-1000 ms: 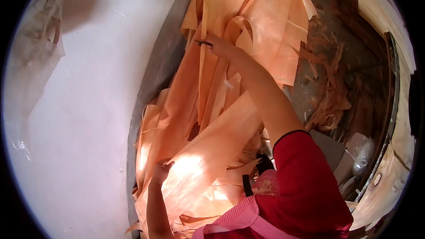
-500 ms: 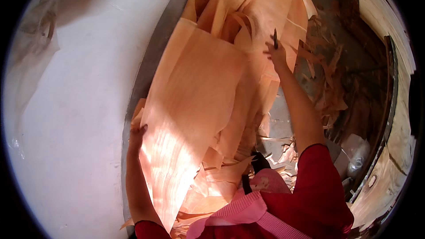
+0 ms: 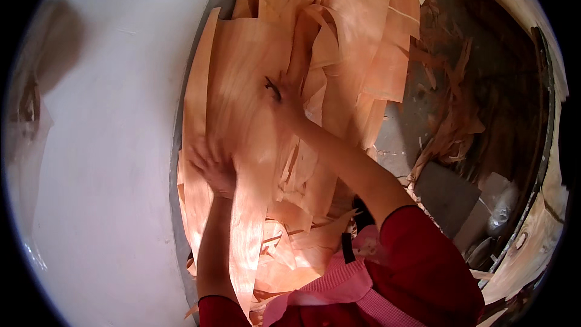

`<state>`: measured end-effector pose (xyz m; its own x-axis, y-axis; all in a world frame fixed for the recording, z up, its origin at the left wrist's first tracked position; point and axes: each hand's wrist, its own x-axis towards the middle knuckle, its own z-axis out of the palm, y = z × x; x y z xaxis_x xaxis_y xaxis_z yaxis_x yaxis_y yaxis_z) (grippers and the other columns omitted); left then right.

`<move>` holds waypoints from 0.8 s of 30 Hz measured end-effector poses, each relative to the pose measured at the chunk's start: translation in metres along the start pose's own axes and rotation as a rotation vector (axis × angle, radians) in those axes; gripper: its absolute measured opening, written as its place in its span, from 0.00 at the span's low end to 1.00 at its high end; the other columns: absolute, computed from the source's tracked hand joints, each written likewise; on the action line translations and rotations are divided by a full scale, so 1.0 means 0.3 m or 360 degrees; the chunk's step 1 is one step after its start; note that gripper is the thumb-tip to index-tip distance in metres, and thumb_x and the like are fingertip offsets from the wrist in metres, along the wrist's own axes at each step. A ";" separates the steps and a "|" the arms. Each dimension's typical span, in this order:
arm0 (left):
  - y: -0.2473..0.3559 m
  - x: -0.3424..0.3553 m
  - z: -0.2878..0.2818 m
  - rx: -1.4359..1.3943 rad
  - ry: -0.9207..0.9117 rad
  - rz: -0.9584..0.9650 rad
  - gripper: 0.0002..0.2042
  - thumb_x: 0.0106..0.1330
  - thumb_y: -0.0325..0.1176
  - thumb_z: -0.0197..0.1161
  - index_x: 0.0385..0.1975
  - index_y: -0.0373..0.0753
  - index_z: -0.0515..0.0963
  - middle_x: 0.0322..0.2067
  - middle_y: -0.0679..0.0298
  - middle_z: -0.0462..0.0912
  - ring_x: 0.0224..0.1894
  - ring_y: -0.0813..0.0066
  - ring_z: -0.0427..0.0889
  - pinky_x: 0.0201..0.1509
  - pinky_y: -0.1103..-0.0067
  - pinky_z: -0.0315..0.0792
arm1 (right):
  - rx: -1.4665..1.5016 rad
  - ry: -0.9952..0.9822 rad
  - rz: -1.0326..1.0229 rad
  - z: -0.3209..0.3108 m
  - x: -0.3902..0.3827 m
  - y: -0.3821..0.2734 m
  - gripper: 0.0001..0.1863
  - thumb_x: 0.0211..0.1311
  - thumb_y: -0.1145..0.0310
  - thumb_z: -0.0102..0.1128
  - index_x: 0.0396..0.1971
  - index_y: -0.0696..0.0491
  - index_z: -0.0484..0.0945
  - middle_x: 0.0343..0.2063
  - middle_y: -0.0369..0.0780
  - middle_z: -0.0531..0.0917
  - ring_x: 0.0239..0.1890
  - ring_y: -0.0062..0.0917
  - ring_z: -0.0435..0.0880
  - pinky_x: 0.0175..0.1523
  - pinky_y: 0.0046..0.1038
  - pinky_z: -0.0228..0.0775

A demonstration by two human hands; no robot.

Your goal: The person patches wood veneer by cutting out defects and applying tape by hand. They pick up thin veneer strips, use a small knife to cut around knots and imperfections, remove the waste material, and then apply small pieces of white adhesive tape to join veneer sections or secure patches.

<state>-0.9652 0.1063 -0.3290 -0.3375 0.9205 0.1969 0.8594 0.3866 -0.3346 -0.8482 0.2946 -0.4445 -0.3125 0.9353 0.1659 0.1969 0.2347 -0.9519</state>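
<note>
My left hand (image 3: pixel 213 168) lies on a long sheet of thin orange-brown wood veneer (image 3: pixel 242 54), its fingers spread over the near left part. Farther up, near the sheet's right edge, my right hand (image 3: pixel 287 95) is closed round a slim dark tool (image 3: pixel 272 88), perhaps a small knife; its kind is not clear. The tool's tip points up and left above the veneer. A narrow strip of veneer (image 3: pixel 195 97) runs along the sheet's left side. More veneer sheets (image 3: pixel 363 30), curled and overlapping, lie beyond and to the right of my right hand.
A white wall-like surface (image 3: pixel 121 145) stands along the left. Torn veneer scraps (image 3: pixel 275 242) lie close to my body, and more shreds (image 3: pixel 454 121) cover the floor at right. A grey board (image 3: pixel 446 197), a clear plastic bag (image 3: pixel 502 209) and pale wood (image 3: pixel 532 248) are at the right.
My right hand has swung left and nearer with the dark tool. My left hand has left the sheet's left edge and moved right onto the veneer. The sheet lies farther left and looks narrower.
</note>
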 end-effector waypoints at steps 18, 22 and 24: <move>0.000 -0.121 0.012 -0.0936 -0.0476 0.0167 0.31 0.54 0.31 0.61 0.59 0.38 0.58 0.61 0.54 0.55 0.62 0.52 0.54 0.63 0.65 0.53 | 0.0478 0.0307 0.0748 -0.375 -0.168 0.065 0.13 0.59 0.76 0.48 0.45 0.57 0.67 0.24 0.37 0.78 0.16 0.15 0.68 0.20 0.18 0.61; -0.015 -0.268 -0.055 -0.1175 -0.0552 0.0224 0.28 0.53 0.30 0.60 0.56 0.37 0.62 0.59 0.51 0.59 0.60 0.50 0.58 0.61 0.65 0.56 | 0.0623 0.0173 0.1137 -0.434 -0.355 0.015 0.12 0.60 0.74 0.50 0.43 0.58 0.67 0.26 0.40 0.79 0.15 0.16 0.68 0.20 0.19 0.61; -0.016 -0.399 -0.095 -0.1014 -0.0546 0.0457 0.24 0.55 0.30 0.57 0.53 0.37 0.66 0.57 0.51 0.62 0.59 0.50 0.60 0.60 0.63 0.57 | 0.0607 0.0147 0.1186 -0.447 -0.497 0.057 0.12 0.60 0.72 0.51 0.43 0.59 0.67 0.26 0.40 0.79 0.15 0.16 0.68 0.20 0.19 0.62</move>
<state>-0.9179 -0.0073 -0.3246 -0.0792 0.9858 -0.1481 0.9511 0.1193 0.2850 -0.6736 0.1947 -0.4510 -0.1449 0.8320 -0.5355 -0.0109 -0.5426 -0.8399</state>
